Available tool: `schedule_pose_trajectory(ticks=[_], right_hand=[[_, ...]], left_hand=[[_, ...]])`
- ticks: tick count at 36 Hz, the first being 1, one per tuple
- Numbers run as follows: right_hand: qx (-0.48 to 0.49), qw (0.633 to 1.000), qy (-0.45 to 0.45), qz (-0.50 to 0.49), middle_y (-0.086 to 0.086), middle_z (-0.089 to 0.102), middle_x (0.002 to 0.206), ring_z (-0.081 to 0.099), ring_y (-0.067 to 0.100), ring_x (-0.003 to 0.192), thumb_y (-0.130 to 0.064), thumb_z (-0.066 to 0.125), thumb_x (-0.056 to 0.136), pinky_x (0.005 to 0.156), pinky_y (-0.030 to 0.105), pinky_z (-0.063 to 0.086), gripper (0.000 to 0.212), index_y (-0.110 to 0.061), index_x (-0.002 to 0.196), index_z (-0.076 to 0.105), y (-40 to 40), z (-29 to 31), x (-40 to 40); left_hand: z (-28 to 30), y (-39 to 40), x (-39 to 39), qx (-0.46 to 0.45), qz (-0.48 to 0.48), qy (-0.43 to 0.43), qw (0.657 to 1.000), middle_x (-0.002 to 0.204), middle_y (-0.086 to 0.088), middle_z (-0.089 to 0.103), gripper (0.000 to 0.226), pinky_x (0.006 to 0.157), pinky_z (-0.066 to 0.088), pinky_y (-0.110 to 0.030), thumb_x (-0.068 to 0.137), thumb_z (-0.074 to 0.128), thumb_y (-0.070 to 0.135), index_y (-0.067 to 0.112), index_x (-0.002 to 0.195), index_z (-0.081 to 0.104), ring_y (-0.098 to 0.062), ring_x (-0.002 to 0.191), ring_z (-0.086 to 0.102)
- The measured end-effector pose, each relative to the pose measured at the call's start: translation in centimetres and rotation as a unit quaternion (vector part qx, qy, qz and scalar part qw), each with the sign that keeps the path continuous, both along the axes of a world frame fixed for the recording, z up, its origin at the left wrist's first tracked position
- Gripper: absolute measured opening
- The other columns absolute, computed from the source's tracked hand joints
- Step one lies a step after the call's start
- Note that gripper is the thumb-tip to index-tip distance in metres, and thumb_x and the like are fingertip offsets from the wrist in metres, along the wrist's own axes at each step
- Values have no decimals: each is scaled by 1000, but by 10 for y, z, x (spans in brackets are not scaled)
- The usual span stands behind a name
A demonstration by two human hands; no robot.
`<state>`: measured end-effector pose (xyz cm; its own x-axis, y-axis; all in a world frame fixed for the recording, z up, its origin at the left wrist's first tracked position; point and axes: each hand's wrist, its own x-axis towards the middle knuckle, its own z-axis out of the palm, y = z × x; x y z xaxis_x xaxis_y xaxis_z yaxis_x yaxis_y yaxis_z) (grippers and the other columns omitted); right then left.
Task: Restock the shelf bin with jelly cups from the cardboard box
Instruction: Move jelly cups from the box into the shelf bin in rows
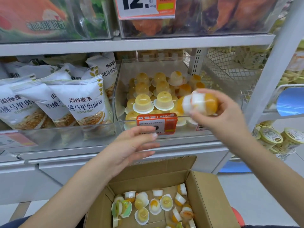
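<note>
Right hand (218, 116) grips blurred jelly cups (199, 102) at the bin (118, 89) front rim; left hand (131, 145) open, empty, above the box (212, 191). Best set them dome-up in the right gap, matching rows.

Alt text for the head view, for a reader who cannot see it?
A right hand holds jelly cups in front of a clear shelf bin partly filled with cups. The left hand hangs open above a cardboard box with loose cups inside.
</note>
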<state>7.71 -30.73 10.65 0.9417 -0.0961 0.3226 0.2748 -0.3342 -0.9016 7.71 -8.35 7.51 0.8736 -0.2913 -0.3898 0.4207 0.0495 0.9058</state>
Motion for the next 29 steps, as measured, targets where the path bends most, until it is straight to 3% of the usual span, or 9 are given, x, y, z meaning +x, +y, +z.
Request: schedule_pose_trajectory(ticks=[3,6,8,11,15,19,24,29], right_hand=[[-55,996,4,-74,-14,58,103,59,1,84,-29,84,67,72,14,50,60,-29,119,53,-19,18,37],[-160,982,40,-90,-6,61,103,60,14,93,-36,84,66,76,29,49,55,-23,111,55,-30,27,82],[-214,971,70,-74,0,63,106,60,18,96,-37,83,67,76,29,46,56,-18,112,56,-32,29,108],[-266,958,104,-40,1,63,109,61,19,98,-39,82,68,77,28,50,64,-16,122,55,-26,30,134],[-344,932,112,-8,-2,59,113,56,15,93,-39,81,71,64,17,43,66,-19,126,51,-15,32,154],[-438,891,117,13,1,56,120,50,16,96,-41,80,68,75,23,40,73,-19,130,49,-9,27,165],[-469,875,117,22,2,55,115,48,16,94,-42,80,69,77,23,40,71,-18,128,50,-8,21,170],[-482,866,126,52,5,55,125,48,15,96,-41,81,69,77,25,41,76,-17,132,46,-10,11,174]], left_hand=[[-10,6,9,278,-3,-142,950,107,6,65,35,86,47,-20,74,79,19,25,105,65,-6,99,61],[-18,8,13,395,-25,-218,892,101,11,62,36,71,36,-2,75,78,22,28,107,63,5,88,53],[-18,7,13,412,-31,-235,880,100,12,59,37,67,35,-3,76,77,23,28,109,61,5,85,50],[-17,7,15,415,-36,-234,878,102,12,59,39,78,34,-10,76,76,24,27,112,61,1,92,52],[-16,8,18,415,-39,-234,878,104,12,60,39,79,34,-10,78,75,23,27,115,62,1,94,53],[-16,9,19,418,-38,-244,874,102,13,59,39,76,32,-7,78,74,21,28,115,62,3,91,51],[-16,9,20,421,-37,-254,870,98,15,57,39,74,31,-5,78,74,20,26,115,63,3,90,51],[-16,7,20,428,-34,-264,864,100,15,56,41,79,33,-8,78,74,22,26,117,62,2,92,50]])
